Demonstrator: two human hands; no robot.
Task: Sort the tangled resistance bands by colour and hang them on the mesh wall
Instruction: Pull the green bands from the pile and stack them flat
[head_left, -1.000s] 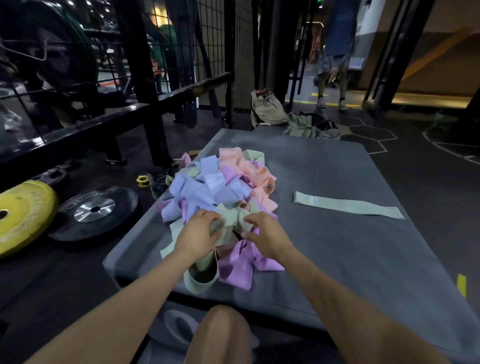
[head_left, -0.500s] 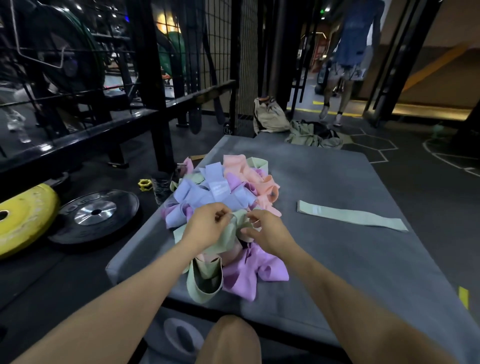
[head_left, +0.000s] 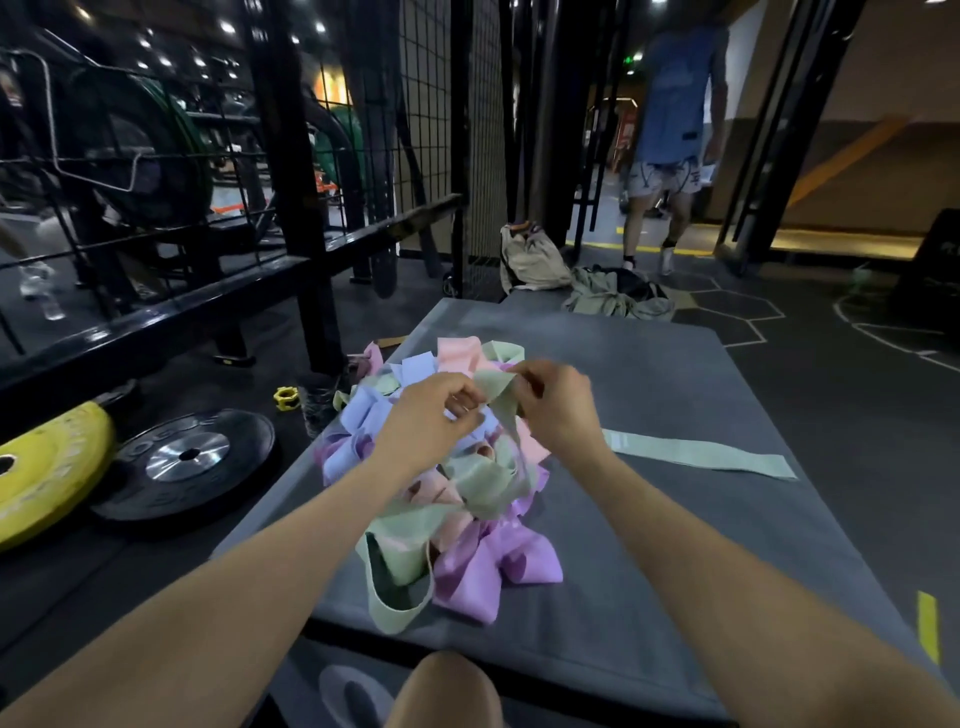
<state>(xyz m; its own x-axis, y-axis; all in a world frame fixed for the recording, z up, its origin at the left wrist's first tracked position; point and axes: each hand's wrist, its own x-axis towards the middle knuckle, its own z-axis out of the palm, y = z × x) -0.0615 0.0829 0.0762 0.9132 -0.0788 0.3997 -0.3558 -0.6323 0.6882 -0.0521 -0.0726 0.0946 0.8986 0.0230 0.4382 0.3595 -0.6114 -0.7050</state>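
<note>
Dim gym, dark floor (head_left: 831, 395), 2 plates (head_left: 187, 460)

No lettering reads clearly anywhere (raised marks on the black weight plate (head_left: 187, 460) are too blurred).

- Tangled resistance bands (head_left: 415, 499): I see a heap of pastel loops, lilac, pink, blue and pale green, knotted together on the near left part of the grey mat.
- Green band (head_left: 496, 389): one pale green loop, lifted above the heap and stretched taut.
- Sorted green band (head_left: 696, 454): lies flat, well right of the heap.
- Mesh wall (head_left: 447, 104): black grid, upright beyond the mat.
</note>
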